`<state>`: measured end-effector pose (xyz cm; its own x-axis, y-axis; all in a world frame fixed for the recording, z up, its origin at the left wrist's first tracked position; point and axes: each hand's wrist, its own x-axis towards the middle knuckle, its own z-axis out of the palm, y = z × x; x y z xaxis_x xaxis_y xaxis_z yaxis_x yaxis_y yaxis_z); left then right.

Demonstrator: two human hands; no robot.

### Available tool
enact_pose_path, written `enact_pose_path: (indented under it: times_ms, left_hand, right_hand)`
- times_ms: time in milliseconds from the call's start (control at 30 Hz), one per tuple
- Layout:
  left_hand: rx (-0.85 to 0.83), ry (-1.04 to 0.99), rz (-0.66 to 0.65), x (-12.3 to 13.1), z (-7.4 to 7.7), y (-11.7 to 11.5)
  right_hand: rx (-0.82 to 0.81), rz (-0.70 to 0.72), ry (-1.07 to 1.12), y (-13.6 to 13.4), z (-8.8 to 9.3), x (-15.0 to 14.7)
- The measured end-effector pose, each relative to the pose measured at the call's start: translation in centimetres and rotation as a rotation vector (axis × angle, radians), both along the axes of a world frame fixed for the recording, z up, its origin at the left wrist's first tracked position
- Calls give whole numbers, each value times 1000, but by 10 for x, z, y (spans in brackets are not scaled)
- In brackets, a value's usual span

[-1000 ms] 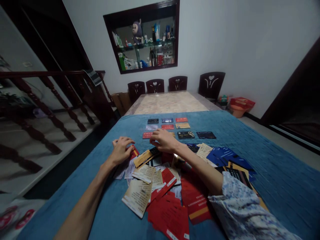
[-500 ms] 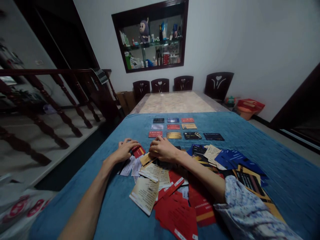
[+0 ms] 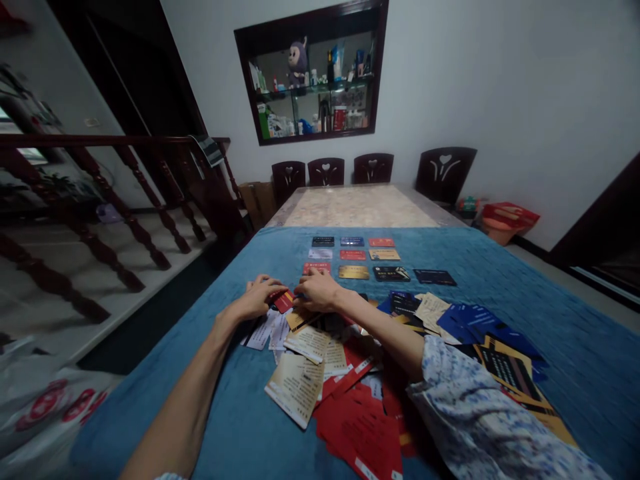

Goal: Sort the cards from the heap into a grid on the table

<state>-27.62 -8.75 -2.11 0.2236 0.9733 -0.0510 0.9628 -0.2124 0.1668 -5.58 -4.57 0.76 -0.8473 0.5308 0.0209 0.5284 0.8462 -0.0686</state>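
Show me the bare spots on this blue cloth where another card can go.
Bare cloth lies right of the dark card ending the laid-out rows, and left of the loose pile, out to the cloth's edge. Crowded: the pile around the left hand and right hand.

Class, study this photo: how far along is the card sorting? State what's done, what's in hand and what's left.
Done: ten cards lie in neat rows on the blue cloth beyond the hands. In hand: the left hand and right hand meet at a red card on the pile's far edge; whether either pinches it is unclear. Left: most, a loose pile of cards overlapping nearer the person.
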Motion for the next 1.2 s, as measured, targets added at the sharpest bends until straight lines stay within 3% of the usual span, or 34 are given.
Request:
enact_pose_path:
  times_ms: [200, 667, 933, 1200]
  left_hand:
    - [9, 2, 5, -2, 0, 0]
    - [14, 7, 34, -12, -2, 2]
    - [208, -84, 7, -12, -4, 5]
    - [358, -57, 64, -3, -2, 4]
  right_hand:
    - [-75, -19, -25, -3, 2, -12]
    - [-62, -62, -24, -6, 1, -19]
    - [-3, -87, 45, -3, -9, -19]
    - [-3, -147, 113, 0, -15, -19]
